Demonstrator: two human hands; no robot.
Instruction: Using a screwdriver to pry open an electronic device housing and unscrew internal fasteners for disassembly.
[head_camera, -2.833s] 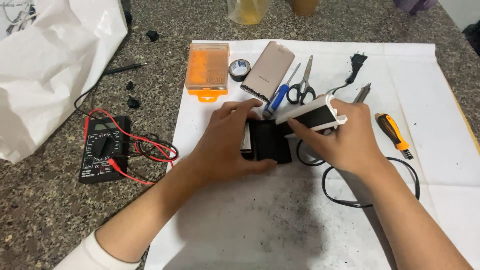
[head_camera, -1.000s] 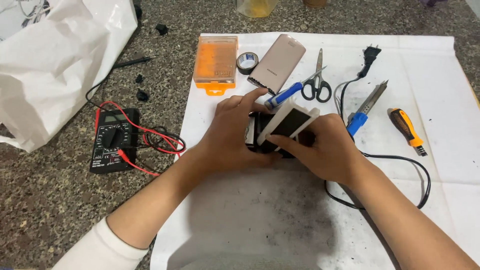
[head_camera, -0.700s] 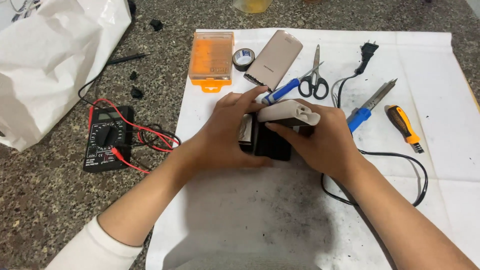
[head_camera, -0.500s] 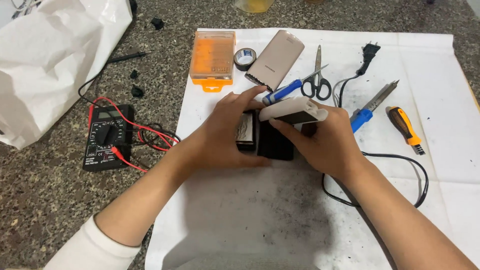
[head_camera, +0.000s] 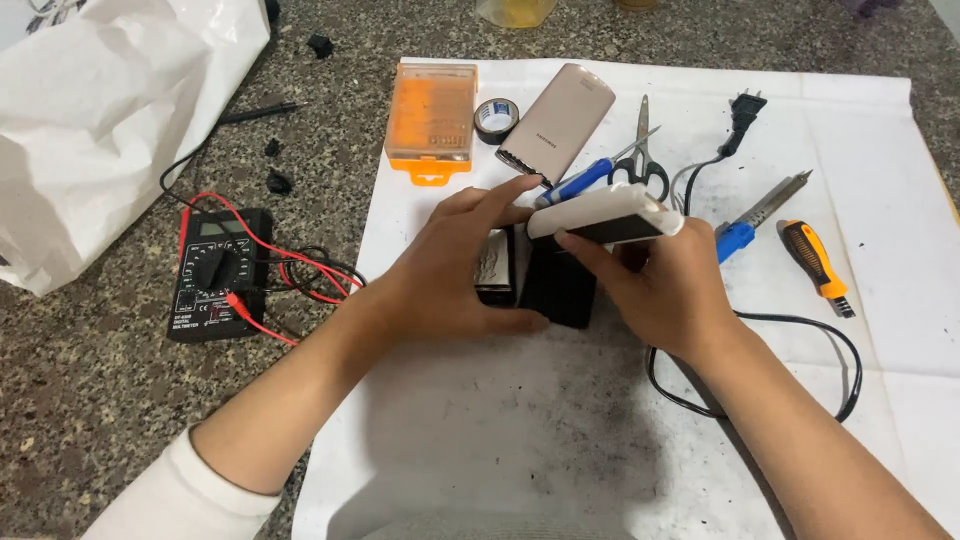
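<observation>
Hands meet mid-sheet: left hand (head_camera: 455, 270) clamps the black block (head_camera: 557, 285) on the paper sheet (head_camera: 520, 420), right hand (head_camera: 665, 290) pinches the white cover (head_camera: 608, 212) above it. Both look rigid, light and smooth; edges seem safest. Scissors (head_camera: 640, 160) lie beyond.

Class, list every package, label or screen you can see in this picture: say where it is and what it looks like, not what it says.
Multimeter: left on the stone counter, black, small grey screen, red and black leads.
Orange case: top of the white sheet, translucent, rectangular.
White bag: upper left, crumpled.
Power bank: beside the case, beige, small lettering.
</observation>
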